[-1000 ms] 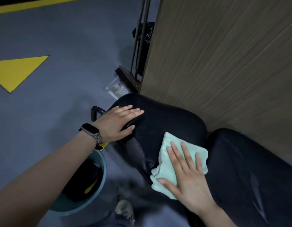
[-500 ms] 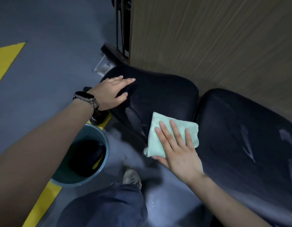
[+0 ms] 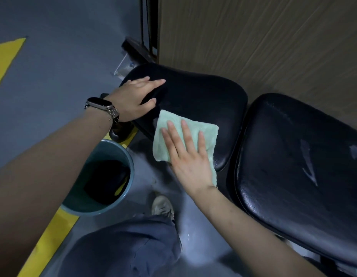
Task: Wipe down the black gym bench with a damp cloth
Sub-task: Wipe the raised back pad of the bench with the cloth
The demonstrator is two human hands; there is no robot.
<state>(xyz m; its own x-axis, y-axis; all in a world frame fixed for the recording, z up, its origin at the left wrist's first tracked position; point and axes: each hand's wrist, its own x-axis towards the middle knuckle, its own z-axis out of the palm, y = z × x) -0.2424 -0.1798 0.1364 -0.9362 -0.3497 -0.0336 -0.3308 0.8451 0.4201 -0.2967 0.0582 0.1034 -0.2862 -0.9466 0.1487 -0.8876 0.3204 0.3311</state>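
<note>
On the smaller seat pad (image 3: 193, 96) of the black gym bench, close to its near edge, a pale green cloth (image 3: 199, 130) lies folded, and the right hand (image 3: 190, 156) is pressed flat on top of it with the fingers straight and spread, palm down, not curled round the fabric. The cloth's lower corner hangs a little over the pad's rim beneath the heel of that hand. The left hand (image 3: 134, 98) rests on the far left end of the same pad, fingers extended over the top and thumb tucked against the side, open rather than clenched; a dark watch (image 3: 101, 105) with a metal link band sits on its wrist. To the right, across a narrow gap, lies the larger back pad (image 3: 303, 176), its black cover scuffed and showing pale streaks that may be moisture or wear, which the view cannot settle. The bench stands just beside a wood-grain panel (image 3: 273, 37). On the grey floor (image 3: 53, 66) below the left forearm stands a teal bucket (image 3: 121, 156) holding something dark, resting partly on a yellow floor line (image 3: 47, 240). Nearer the camera are the person's knee in blue-grey trousers (image 3: 129, 248) and a light-coloured shoe (image 3: 162, 205).
</note>
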